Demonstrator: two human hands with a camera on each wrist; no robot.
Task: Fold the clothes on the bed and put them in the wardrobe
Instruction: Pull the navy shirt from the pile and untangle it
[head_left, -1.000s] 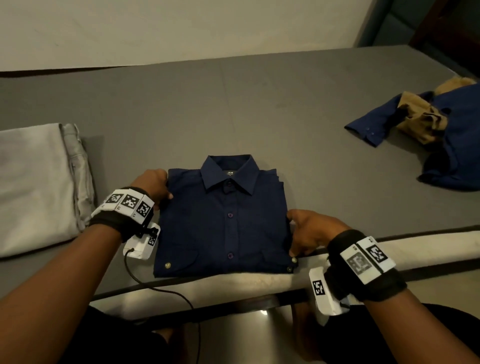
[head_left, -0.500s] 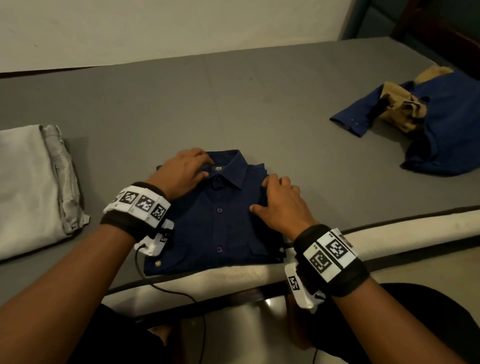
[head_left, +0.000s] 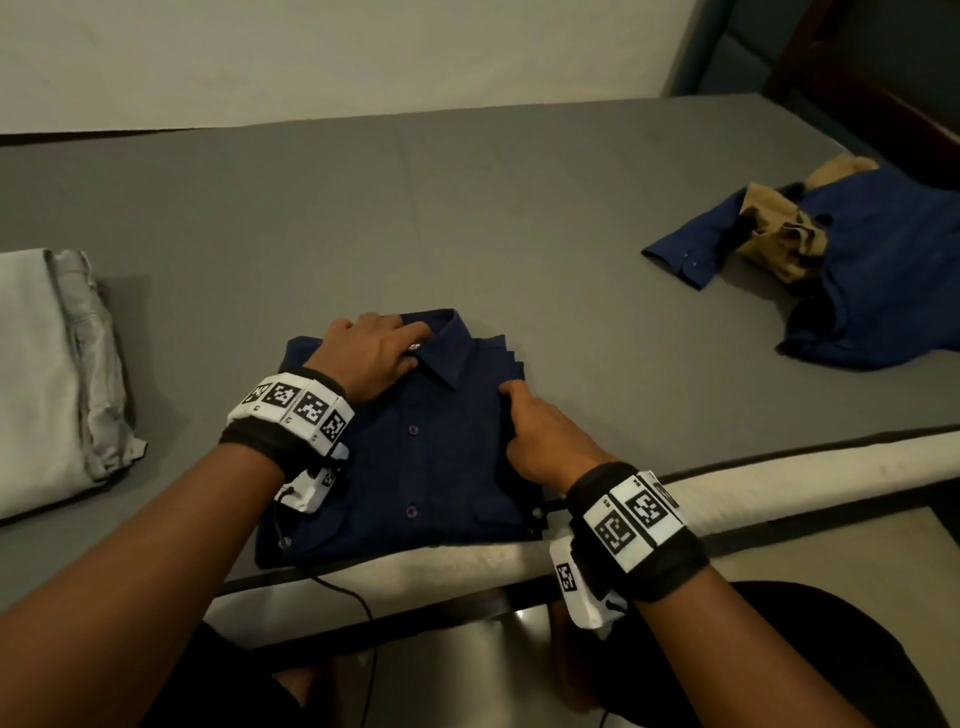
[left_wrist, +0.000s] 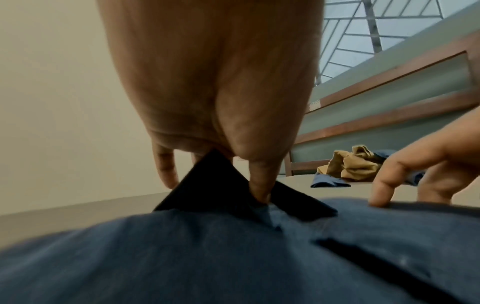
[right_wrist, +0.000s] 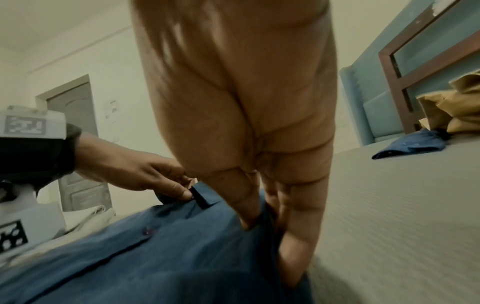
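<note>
Left fingers (head_left: 410, 332) now pinch collar (head_left: 447, 353) | right fingers (head_left: 511, 392) now grip shirt (head_left: 415, 467) edge

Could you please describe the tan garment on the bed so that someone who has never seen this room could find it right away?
Start at the grey bed and look to its far right corner, near the wooden headboard. A loose blue shirt lies there unfolded, and the tan garment sits crumpled on top of it. It is the only tan piece, unlike the folded navy shirt and the folded pale grey garment.
</note>
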